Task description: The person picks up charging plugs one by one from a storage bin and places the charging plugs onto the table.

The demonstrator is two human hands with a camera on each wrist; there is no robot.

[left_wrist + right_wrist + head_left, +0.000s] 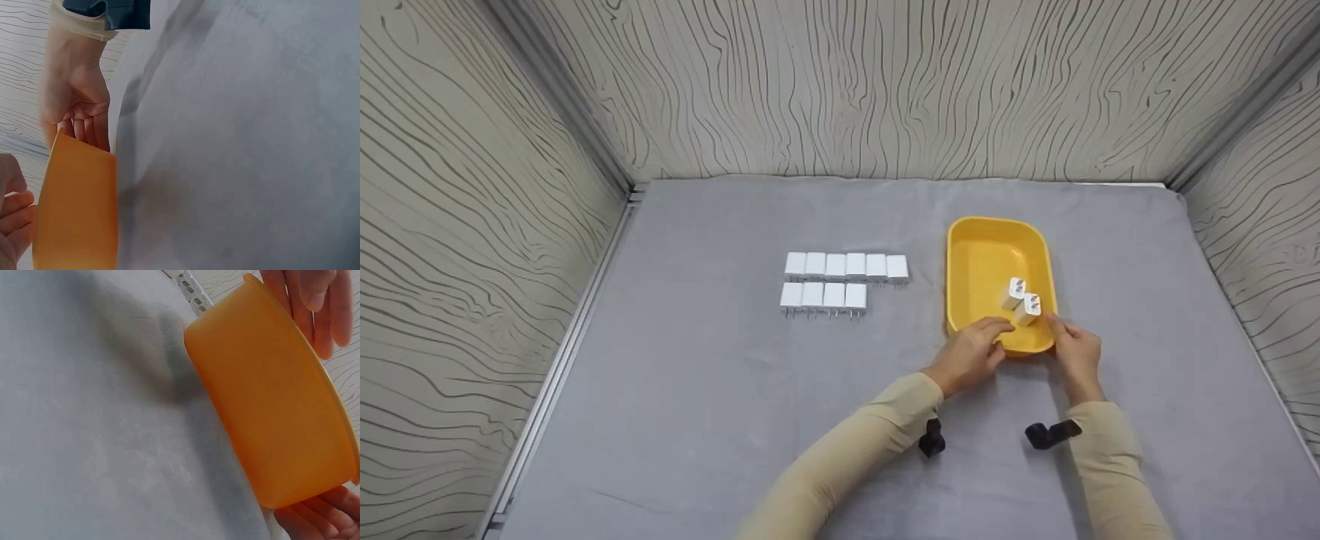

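Note:
A yellow plastic bin (pixel 976 281) stands on the right half of the table. Inside it two white plug chargers (pixel 1026 310) lean close together, prongs facing up. My right hand (pixel 1078 356) grips the bin's near right corner, thumb at the rim and fingers along the outer wall, as the left wrist view also shows. Over the near left rim reaches my left hand (pixel 969 355), its fingers relaxed beside the chargers. The right wrist view has the left fingers (pixel 323 326) hanging loosely past the rim, with the bin's outer wall (pixel 264 405) filling the middle.
Left of the bin, more white plug chargers lie in two rows, a longer far row (pixel 846 265) and a shorter near row (pixel 823 295), prongs toward me. A grey cloth (pixel 697 405) covers the table. Wood-patterned panels (pixel 840 90) enclose the back and both sides.

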